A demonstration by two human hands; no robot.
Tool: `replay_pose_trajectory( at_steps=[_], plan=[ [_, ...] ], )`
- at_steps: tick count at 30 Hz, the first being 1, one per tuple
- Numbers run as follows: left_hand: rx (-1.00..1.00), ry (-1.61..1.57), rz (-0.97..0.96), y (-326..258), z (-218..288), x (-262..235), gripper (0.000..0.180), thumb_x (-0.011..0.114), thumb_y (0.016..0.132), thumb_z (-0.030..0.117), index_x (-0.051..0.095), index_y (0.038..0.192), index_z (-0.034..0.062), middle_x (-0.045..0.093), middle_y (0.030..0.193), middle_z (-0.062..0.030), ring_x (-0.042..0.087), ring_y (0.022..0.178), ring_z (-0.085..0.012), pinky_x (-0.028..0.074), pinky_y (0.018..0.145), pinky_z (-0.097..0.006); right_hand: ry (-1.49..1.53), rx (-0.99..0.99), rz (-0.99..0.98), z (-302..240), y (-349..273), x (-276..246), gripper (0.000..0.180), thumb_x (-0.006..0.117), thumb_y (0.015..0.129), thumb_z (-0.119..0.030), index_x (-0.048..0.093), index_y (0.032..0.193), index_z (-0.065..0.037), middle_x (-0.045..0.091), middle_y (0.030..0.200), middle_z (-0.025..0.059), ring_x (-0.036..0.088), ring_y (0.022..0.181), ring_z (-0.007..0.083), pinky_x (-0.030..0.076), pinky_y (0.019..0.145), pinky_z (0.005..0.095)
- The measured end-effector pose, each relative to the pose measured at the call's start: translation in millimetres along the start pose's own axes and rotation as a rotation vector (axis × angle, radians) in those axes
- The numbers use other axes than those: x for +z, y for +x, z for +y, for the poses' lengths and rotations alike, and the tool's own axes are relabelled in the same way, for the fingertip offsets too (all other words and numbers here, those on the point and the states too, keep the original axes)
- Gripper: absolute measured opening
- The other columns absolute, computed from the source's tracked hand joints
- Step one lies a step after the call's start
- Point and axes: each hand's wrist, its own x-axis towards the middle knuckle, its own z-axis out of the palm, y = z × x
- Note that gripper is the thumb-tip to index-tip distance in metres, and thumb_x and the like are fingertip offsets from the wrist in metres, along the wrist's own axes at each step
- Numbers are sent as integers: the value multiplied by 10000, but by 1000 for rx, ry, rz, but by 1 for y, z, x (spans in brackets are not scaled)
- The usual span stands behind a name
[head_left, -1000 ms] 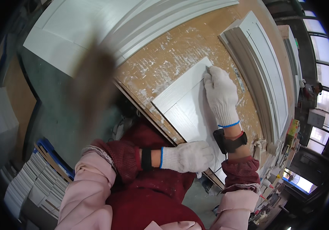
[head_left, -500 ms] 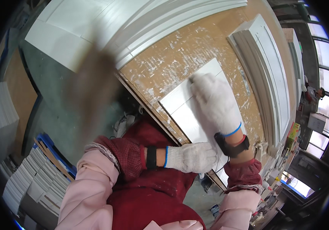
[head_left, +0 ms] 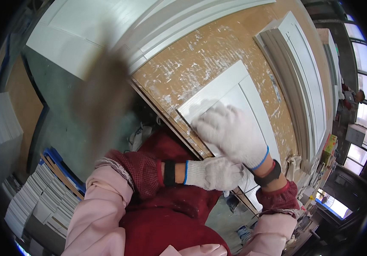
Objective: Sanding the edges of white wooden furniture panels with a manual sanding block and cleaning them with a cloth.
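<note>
- White panel door lying flat on paint-flecked brown surface, partly under both gloves.
- Right hand, fingers spread and blurred, palm pressed on panel; anything beneath hidden.
- Left hand, fingers curled loosely at panel's near edge; contents hidden.
- Probably mid-rubbing; finished and unfinished areas indistinguishable.

The right hand, in a white knit glove with a blue cuff, lies palm down with its fingers spread and blurred, a dark band around the wrist behind it. The left hand, gloved the same way, is curled into a loose fist just below the right wrist. Both forearms, in pink sleeves with red checked cuffs, come up from the lower edge.
</note>
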Motion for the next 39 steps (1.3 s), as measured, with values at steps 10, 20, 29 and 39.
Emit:
replay_pose_trajectory(
  at_steps=[10, 20, 29, 39],
  plan=[
    [-26, -19, -47, 3, -1, 0, 249, 668, 727, 347, 661, 760, 100, 623, 827, -50, 629, 877, -205, 533, 732, -330, 126, 138, 128, 7, -12, 8, 248, 659, 783, -171, 618, 1023, -121, 605, 946, 58, 600, 847, 271, 470, 715, 398],
    [-138, 1, 206, -14, 11, 16, 240, 639, 770, 275, 703, 883, 73, 680, 887, -73, 656, 833, -227, 537, 715, -427, 92, -26, 6, -18, -46, 14, 233, 600, 753, -199, 610, 983, -159, 557, 898, 25, 588, 862, 224, 479, 640, 352],
    [-157, -114, -74, -1, 4, 2, 249, 668, 746, 328, 631, 769, 82, 617, 787, -69, 651, 802, -245, 543, 704, -373, 55, -60, 61, -1, 0, 6, 216, 585, 758, -222, 620, 959, -149, 579, 944, 32, 581, 900, 245, 485, 690, 382],
    [-82, -80, -54, 1, 0, 0, 303, 668, 706, 368, 642, 764, 72, 621, 861, -81, 626, 875, -267, 529, 767, -359, 186, -84, 166, 10, 10, -4, 415, 571, 791, -167, 601, 1203, -136, 586, 929, 46, 581, 852, 259, 484, 720, 414]
  ],
)
